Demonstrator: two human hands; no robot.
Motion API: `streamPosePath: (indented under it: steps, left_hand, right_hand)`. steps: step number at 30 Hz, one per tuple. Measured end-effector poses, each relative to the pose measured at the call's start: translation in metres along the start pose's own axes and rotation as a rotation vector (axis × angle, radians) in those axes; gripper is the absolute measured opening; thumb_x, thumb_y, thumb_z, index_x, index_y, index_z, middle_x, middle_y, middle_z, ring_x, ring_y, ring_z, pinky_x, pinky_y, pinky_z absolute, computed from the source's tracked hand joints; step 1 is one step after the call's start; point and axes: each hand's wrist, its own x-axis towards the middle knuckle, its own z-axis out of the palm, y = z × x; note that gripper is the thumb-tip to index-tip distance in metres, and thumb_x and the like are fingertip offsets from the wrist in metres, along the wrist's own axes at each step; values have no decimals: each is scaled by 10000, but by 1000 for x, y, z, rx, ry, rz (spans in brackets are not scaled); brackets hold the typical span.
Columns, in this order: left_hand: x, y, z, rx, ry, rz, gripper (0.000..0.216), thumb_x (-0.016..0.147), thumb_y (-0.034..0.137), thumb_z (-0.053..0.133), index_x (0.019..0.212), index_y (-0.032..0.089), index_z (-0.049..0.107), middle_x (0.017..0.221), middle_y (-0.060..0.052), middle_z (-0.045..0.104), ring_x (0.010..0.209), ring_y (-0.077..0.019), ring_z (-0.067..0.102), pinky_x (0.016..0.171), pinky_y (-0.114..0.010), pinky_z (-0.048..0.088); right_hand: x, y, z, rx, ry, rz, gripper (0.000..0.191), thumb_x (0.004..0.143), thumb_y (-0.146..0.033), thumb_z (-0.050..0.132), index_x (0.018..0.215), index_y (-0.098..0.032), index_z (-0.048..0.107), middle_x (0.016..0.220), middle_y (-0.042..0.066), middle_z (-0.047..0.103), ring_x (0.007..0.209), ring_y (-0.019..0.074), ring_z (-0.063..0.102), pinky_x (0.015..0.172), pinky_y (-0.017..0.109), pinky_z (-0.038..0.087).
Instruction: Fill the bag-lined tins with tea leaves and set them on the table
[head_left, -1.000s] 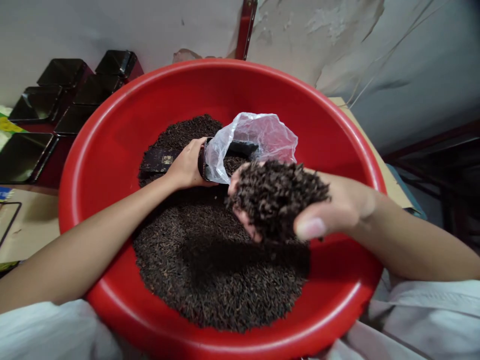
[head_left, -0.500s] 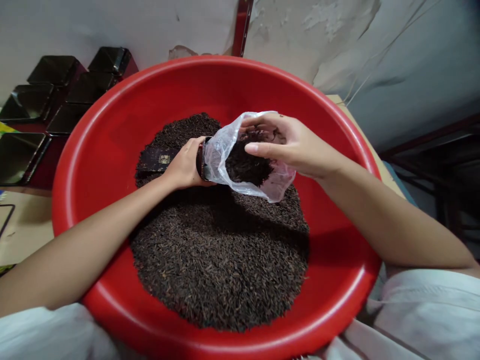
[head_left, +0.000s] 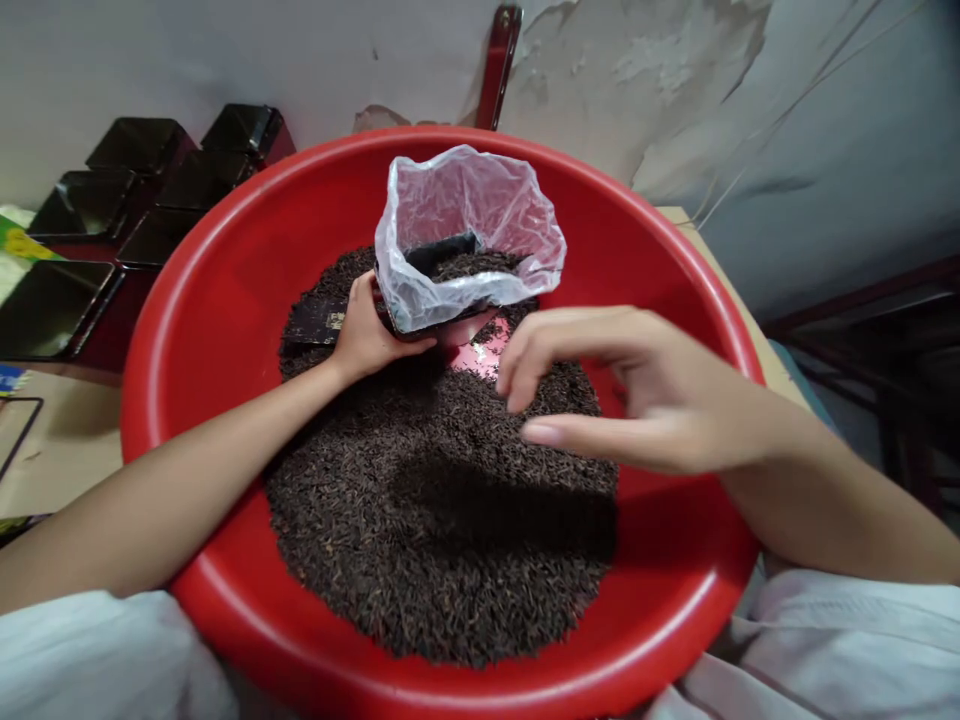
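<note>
- Over the red basin (head_left: 645, 260), the left hand (head_left: 367, 330) is clamped round the side of a dark tin (head_left: 459, 328), which leans above a bed of loose dark leaves (head_left: 450, 590).
- The right hand (head_left: 652, 395), blurred, hangs near it with fingers loosely curled and thumb apart, grasping nothing that I can see.
- A clear bag (head_left: 487, 195) lines the tin's mouth and stands well above the rim; nobody pinches its far edge, so a knock could fold it inward and let leaves fall outside it.
- One hand alone seems to bear the tin (it looks slick, too), so a slip or a steeper tilt could spill what lies inside.
- Leaves that miss the bag would probably just drop into the basin.
- For writing, I find a small pale label (head_left: 335, 325) on a dark panel (head_left: 304, 322) beside the left hand; its characters are too small to read.
- A yellow-and-green packet (head_left: 22, 240) sits by the open tins (head_left: 112, 310) at the far left, with no brand I can make out.
</note>
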Motion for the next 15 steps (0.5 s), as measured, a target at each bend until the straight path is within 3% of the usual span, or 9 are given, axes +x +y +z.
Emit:
streamPosePath:
  steps: [3, 6, 8, 11, 15]
  left_hand:
    - [-2, -6, 5, 47, 157, -27, 974, 481, 662, 766, 1196, 172, 321, 1264, -152, 439, 1228, -323, 424, 1079, -505, 324]
    - [-4, -15, 8, 75, 235, -28, 938, 511, 672, 747, 1180, 178, 314, 1222, -150, 458, 1223, -313, 433, 1072, -493, 330]
    - [-5, -24, 10, 42, 280, -34, 929, 505, 704, 726, 1154, 174, 325, 1187, -147, 470, 1210, -306, 442, 1059, -481, 344]
    - [-6, -38, 14, -11, 334, -57, 893, 520, 736, 692, 1126, 188, 334, 1145, -124, 481, 1177, -296, 469, 1027, -478, 375]
    - [-8, -52, 19, -82, 409, -89, 859, 533, 702, 714, 1128, 204, 344, 1138, -123, 483, 1159, -318, 483, 1010, -504, 377]
  right_hand:
    - [16, 20, 12, -286, -151, 260, 343, 803, -500, 555, 827, -168, 636, 858, 68, 664, 813, 200, 615, 779, 352, 475]
    - [32, 60, 33, -489, -342, 572, 602, 792, -627, 489, 1053, -99, 615, 1068, 196, 631, 963, 326, 608, 831, 461, 469]
    - [39, 95, 48, -532, -429, 744, 815, 762, -696, 465, 1227, -29, 519, 1274, 278, 500, 1137, 414, 512, 939, 561, 394]
    - [41, 142, 69, -472, -413, 1015, 956, 720, -763, 437, 1388, -84, 361, 1472, 251, 252, 1316, 480, 273, 1030, 698, 131]
    - [33, 166, 96, -411, -341, 1082, 938, 797, -719, 360, 1462, -85, 172, 1513, 257, 82, 1354, 444, 219, 1074, 573, 224]
